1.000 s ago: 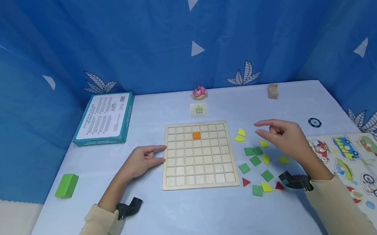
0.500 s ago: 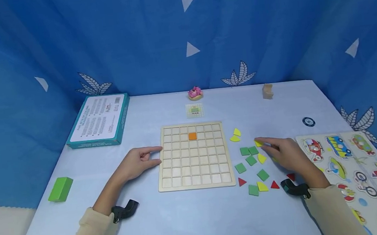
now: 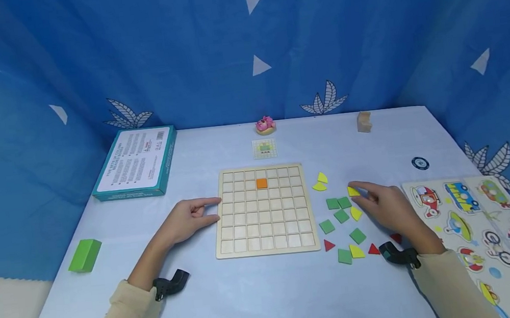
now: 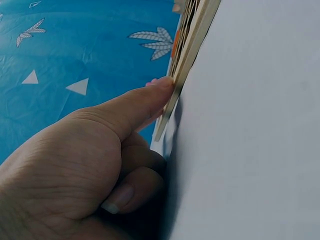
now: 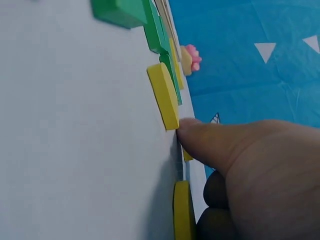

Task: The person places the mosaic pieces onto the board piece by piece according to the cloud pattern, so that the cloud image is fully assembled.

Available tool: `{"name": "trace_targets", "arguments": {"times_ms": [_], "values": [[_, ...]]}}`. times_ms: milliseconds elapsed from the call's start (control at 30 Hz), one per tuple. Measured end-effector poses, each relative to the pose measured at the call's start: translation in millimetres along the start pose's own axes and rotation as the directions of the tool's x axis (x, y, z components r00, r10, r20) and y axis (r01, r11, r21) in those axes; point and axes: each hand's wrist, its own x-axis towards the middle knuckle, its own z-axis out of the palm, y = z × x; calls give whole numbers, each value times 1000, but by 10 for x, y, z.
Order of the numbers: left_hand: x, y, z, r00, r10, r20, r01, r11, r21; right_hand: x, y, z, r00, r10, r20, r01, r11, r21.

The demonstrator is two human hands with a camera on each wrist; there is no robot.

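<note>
The right hand (image 3: 386, 208), raised a second ago, now rests on the table near its right edge, fingertips pinching a yellow piece (image 3: 353, 191). The left hand (image 3: 187, 221), unmoved, presses extended fingers against the wooden grid board (image 3: 264, 211).

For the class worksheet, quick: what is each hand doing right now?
Left hand: open, fingertips touching the wooden grid board.
Right hand: pinching a yellow piece.
</note>
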Motion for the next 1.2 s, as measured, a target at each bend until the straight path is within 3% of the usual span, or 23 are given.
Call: {"name": "trace_targets", "arguments": {"times_ms": [400,733,1033,1200], "values": [[-3,-11,-13,1000,-2,-6,2,1000,2,30,-35,70,998,-9,-56,7,999,-34],[7,-6,7,1000,26,-15,-26,1000,3,5,-55,46,993,3,-119,-1,1000,19],[-21,-10,37,1000,11,-15,-11,1000,12,89,-472,56,994,-8,-111,17,997,75],[-7,-13,27,1000,14,-23,-14,999,30,241,-723,144,988,-124,-92,133,986,98]]}}
